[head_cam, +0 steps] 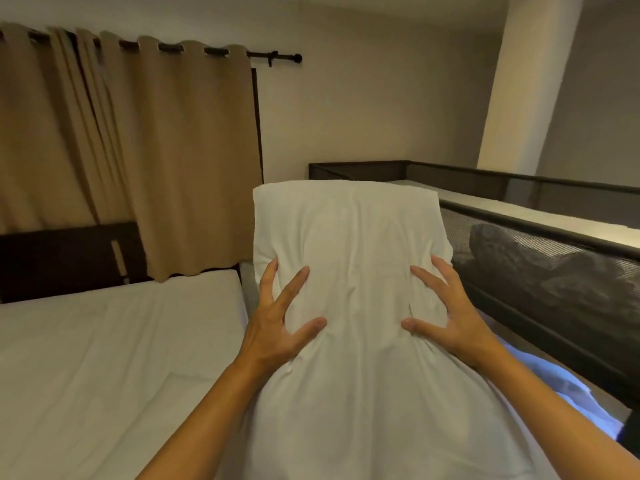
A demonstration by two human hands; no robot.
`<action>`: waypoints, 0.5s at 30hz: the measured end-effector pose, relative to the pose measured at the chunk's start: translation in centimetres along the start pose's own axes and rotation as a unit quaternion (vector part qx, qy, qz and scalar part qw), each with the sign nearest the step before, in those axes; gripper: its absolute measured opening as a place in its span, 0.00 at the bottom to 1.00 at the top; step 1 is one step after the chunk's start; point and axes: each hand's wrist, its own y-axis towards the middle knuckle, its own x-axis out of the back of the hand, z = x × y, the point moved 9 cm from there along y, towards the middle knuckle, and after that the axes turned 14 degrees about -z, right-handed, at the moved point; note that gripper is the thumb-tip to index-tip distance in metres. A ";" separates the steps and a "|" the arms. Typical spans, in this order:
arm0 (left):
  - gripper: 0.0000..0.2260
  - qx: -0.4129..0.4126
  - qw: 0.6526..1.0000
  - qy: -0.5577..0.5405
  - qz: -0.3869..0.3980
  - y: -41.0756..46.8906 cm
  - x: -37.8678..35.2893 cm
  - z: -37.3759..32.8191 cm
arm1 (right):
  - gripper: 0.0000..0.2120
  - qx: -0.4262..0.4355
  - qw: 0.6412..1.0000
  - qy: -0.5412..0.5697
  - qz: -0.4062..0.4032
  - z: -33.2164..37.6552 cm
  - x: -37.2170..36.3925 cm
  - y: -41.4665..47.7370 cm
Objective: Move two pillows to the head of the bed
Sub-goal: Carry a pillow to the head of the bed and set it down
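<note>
White cotton pillow held up in both my hands, not yet at the headboard.

Head view: I grip the pillow from either flank, left hand and right hand with fingers spread and dug into the cover, which I judge keeps the soft bulk from folding as I carry it. It stands on end in the air, right of the headboard and nearer to me, over the edge of the bed. Below the headboard the sheet lies bare, so I judge this the first pillow; a second I cannot see. Right of the headboard, past the pillow, stands a dark mesh-sided cot.
</note>
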 end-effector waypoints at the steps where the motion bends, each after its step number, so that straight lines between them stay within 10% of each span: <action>1: 0.35 0.005 1.000 0.010 -0.007 0.4 -0.8 -0.3 | 0.39 0.001 1.000 0.006 0.008 -0.8 0.3 0.8; 15: 0.36 -0.012 0.996 0.065 -0.058 5.0 -5.9 -2.2 | 0.40 0.035 0.997 0.063 0.024 -6.0 2.0 8.0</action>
